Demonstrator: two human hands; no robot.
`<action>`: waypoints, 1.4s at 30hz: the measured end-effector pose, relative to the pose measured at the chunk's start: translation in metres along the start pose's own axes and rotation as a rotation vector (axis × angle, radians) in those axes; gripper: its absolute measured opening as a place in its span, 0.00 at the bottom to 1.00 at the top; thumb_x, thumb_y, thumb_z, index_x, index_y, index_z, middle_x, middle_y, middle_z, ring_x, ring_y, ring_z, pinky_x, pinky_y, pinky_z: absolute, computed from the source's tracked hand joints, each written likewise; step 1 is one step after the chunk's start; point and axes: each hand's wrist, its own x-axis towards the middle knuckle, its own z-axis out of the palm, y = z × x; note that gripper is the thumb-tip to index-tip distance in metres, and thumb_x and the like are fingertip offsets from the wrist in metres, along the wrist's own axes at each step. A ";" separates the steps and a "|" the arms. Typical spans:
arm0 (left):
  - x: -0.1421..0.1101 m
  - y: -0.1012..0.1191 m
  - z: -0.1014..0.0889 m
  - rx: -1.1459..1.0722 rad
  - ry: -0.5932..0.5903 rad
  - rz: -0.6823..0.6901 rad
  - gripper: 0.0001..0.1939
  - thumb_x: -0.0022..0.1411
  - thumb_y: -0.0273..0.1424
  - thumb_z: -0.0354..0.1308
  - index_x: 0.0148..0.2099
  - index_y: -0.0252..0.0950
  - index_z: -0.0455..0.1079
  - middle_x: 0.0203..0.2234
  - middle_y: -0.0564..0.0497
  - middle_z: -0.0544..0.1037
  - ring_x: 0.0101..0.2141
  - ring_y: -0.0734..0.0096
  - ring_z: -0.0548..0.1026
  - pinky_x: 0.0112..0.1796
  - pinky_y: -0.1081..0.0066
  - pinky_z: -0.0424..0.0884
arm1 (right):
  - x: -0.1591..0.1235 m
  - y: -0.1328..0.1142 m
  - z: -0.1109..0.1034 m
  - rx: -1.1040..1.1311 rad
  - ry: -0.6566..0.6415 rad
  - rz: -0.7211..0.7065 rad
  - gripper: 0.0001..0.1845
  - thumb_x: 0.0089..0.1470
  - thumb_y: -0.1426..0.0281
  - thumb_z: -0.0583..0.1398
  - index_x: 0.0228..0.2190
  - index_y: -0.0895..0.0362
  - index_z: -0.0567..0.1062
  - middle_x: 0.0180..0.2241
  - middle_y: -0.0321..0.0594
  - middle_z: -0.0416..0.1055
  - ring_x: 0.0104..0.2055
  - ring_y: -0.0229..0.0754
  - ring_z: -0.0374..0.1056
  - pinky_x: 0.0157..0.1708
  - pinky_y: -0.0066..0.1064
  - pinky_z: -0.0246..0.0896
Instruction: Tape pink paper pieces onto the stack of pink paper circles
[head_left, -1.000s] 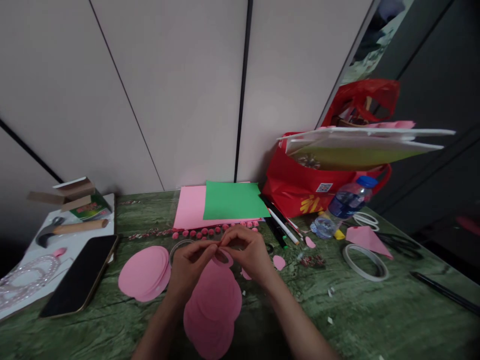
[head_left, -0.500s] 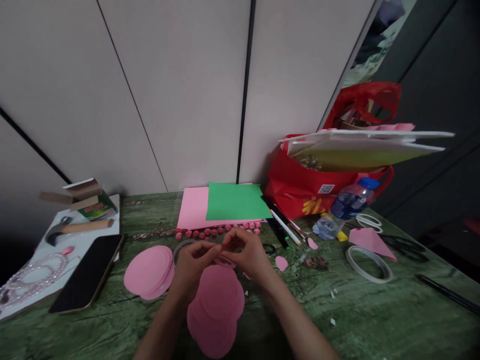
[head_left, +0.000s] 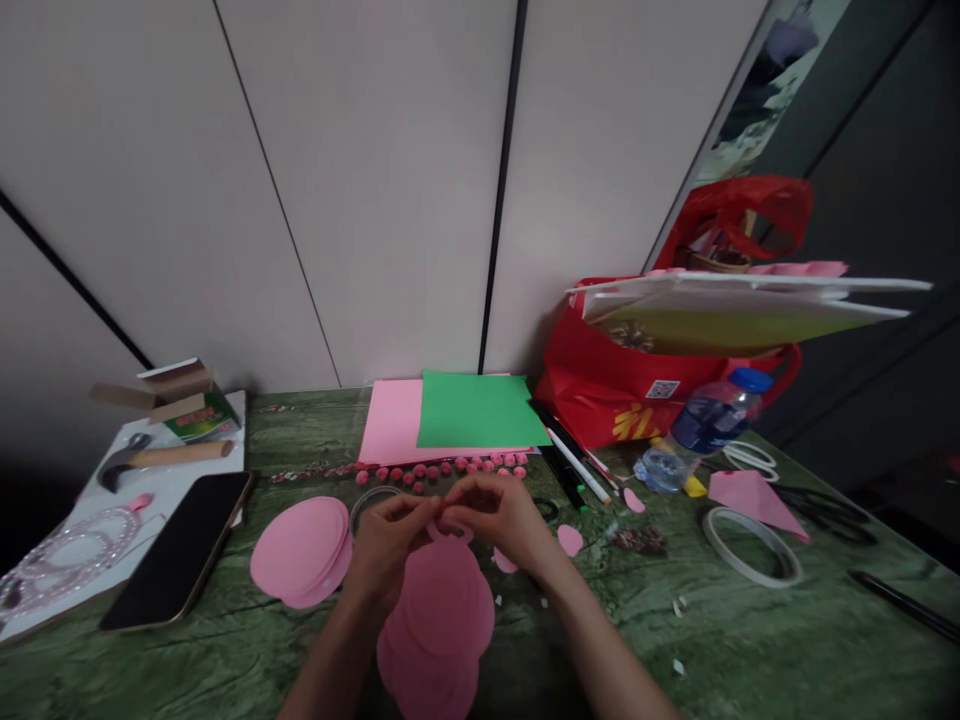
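My left hand [head_left: 386, 540] and my right hand [head_left: 501, 518] meet at the middle of the table, fingertips pinched close together. Between them is a curled strip of pink paper [head_left: 454, 534], its loose part bending below the fingers. The far end of the strip is hidden by my fingertips. Just under my hands lies an overlapping pile of pink paper circles [head_left: 442, 625]. A second stack of pink circles [head_left: 298, 545] is left of my left hand. Beyond my fingers, small pink paper rolls [head_left: 420, 471] stand in rows.
Green paper [head_left: 480, 410] lies over pink sheets at the wall. Pens [head_left: 577, 465], a red bag [head_left: 600, 380], a water bottle [head_left: 701, 430] and a tape roll [head_left: 750, 548] are on the right. Left are a phone [head_left: 180, 550], a hammer [head_left: 165, 456] and an open box [head_left: 191, 400].
The view has shifted slightly, so everything sits a little further right. My fingers have moved a little around the pink strip, whose loose loop changes shape; both hands keep their pinch.
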 end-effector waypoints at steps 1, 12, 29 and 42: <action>0.001 0.001 -0.001 -0.035 0.039 0.003 0.11 0.37 0.32 0.68 0.22 0.30 0.73 0.15 0.50 0.76 0.19 0.72 0.73 0.24 0.73 0.68 | 0.000 -0.001 0.000 0.043 0.018 0.023 0.12 0.42 0.62 0.63 0.24 0.58 0.74 0.23 0.36 0.72 0.25 0.38 0.69 0.26 0.28 0.64; 0.000 0.007 -0.001 -0.167 0.083 0.066 0.10 0.37 0.31 0.68 0.22 0.30 0.74 0.20 0.47 0.78 0.24 0.68 0.76 0.29 0.71 0.72 | -0.002 0.003 0.013 0.258 0.052 0.218 0.17 0.33 0.65 0.68 0.26 0.60 0.71 0.21 0.35 0.72 0.21 0.36 0.68 0.24 0.29 0.67; -0.006 0.008 0.004 0.383 -0.002 0.252 0.06 0.42 0.30 0.66 0.24 0.33 0.75 0.21 0.48 0.79 0.26 0.68 0.75 0.29 0.75 0.68 | 0.001 -0.004 0.006 0.030 0.245 -0.062 0.12 0.41 0.73 0.62 0.32 0.57 0.69 0.25 0.35 0.70 0.26 0.36 0.67 0.27 0.28 0.64; -0.003 0.000 0.003 0.258 -0.157 0.135 0.10 0.40 0.30 0.67 0.27 0.33 0.70 0.20 0.50 0.79 0.25 0.66 0.77 0.30 0.71 0.71 | -0.003 -0.010 0.004 -0.046 0.091 -0.101 0.05 0.43 0.71 0.62 0.27 0.57 0.72 0.25 0.35 0.71 0.27 0.37 0.67 0.27 0.27 0.63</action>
